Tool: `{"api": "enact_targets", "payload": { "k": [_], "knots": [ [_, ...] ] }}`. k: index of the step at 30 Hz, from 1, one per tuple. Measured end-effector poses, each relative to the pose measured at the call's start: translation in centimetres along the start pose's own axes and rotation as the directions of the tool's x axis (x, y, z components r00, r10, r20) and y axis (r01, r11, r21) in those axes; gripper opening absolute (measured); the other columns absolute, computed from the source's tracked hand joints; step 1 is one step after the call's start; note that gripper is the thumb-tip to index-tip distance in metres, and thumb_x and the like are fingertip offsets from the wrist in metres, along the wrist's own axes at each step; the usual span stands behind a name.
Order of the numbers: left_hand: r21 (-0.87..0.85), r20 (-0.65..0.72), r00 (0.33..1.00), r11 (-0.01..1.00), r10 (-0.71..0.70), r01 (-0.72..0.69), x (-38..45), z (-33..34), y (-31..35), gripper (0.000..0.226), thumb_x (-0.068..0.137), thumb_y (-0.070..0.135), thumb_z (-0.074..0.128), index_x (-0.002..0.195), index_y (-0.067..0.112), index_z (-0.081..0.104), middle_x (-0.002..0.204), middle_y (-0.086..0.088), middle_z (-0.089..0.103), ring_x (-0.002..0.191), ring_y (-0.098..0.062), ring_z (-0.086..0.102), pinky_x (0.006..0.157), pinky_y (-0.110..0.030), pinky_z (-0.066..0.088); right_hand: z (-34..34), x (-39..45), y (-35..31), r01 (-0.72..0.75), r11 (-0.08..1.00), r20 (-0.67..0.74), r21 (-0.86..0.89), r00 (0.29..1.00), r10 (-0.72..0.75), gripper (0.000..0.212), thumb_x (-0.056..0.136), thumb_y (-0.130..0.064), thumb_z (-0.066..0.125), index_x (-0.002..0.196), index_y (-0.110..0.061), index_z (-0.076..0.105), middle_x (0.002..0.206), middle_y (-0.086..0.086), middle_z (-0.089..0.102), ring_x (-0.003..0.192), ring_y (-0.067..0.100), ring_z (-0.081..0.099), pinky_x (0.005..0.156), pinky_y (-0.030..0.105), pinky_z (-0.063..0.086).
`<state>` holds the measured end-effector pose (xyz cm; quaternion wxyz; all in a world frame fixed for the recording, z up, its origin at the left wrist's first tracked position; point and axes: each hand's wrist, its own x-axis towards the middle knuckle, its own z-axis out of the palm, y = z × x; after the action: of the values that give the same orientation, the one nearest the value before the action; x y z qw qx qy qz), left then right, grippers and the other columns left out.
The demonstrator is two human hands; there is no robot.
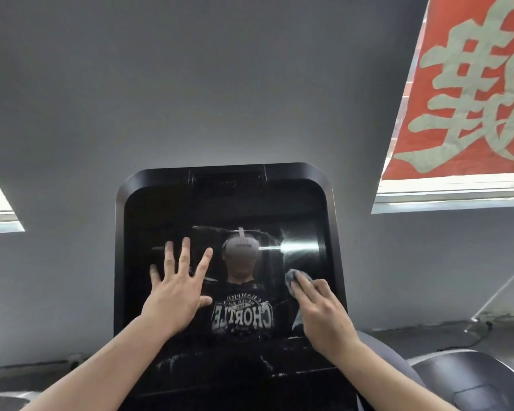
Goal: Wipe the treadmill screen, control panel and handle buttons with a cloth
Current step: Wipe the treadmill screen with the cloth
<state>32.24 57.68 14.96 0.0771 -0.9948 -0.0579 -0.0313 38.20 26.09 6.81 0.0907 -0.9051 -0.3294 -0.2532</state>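
Note:
The black glossy treadmill screen (226,209) stands upright before me in its dark rounded frame. My left hand (175,289) lies flat on the left part of the glass with its fingers spread, holding nothing. My right hand (318,310) presses a small grey cloth (293,277) against the right part of the screen; most of the cloth is hidden under my fingers. The glass mirrors a person with a headset and a printed black shirt. White streaks show along the lower edge of the screen.
A grey wall (190,84) rises behind the console. A red banner (469,93) with pale characters hangs at the upper right over a window. A rounded black handle housing (469,378) sits at the lower right. A thin cable (502,289) runs down the right wall.

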Motion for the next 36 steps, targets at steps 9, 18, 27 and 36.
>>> {"api": "enact_targets", "payload": {
  "k": [9,18,27,36],
  "knots": [
    [-0.021,-0.019,1.0,1.0,0.006,-0.007,0.2,0.3,-0.1,0.107,0.097,0.066,0.051,0.159,0.034,-0.031,0.162,-0.017,-0.042,0.149,-0.048,-0.035,0.123,-0.07,0.017,-0.1,-0.8,0.9,-0.076,0.996,0.016,0.045,0.997,0.075,0.079,0.07,0.01,0.073,0.147,0.001,0.056,0.154,0.013,0.055,0.109,0.028,0.052,0.098,0.039,0.057],
    [-0.045,-0.009,1.0,0.999,0.006,-0.006,0.1,0.1,-0.1,0.106,0.098,0.064,0.052,0.158,0.035,-0.031,0.162,-0.016,-0.043,0.149,-0.047,-0.036,0.123,-0.07,0.016,-0.4,0.1,1.3,-0.212,0.974,-0.022,0.075,0.977,0.214,0.079,0.073,0.011,0.072,0.149,-0.001,0.055,0.155,0.01,0.055,0.114,0.029,0.053,0.098,0.045,0.057],
    [-0.06,-0.021,1.0,0.998,0.006,-0.007,0.1,0.2,-0.1,0.107,0.098,0.063,0.054,0.159,0.035,-0.029,0.162,-0.016,-0.042,0.148,-0.047,-0.037,0.123,-0.071,0.015,-0.5,-1.1,1.4,-0.338,0.938,0.014,0.075,0.941,0.338,0.082,0.072,0.011,0.068,0.151,0.0,0.052,0.158,0.012,0.051,0.115,0.029,0.05,0.097,0.048,0.057],
    [-0.052,-0.011,1.0,0.999,0.008,-0.009,0.1,0.3,-0.1,0.106,0.099,0.063,0.052,0.158,0.035,-0.031,0.161,-0.016,-0.044,0.148,-0.047,-0.037,0.122,-0.071,0.015,-0.8,-2.0,-0.1,-0.37,0.929,0.048,0.012,0.928,0.369,0.088,0.061,0.013,0.074,0.146,0.003,0.056,0.151,0.017,0.056,0.111,0.032,0.058,0.089,0.048,0.061]
  ]
}}
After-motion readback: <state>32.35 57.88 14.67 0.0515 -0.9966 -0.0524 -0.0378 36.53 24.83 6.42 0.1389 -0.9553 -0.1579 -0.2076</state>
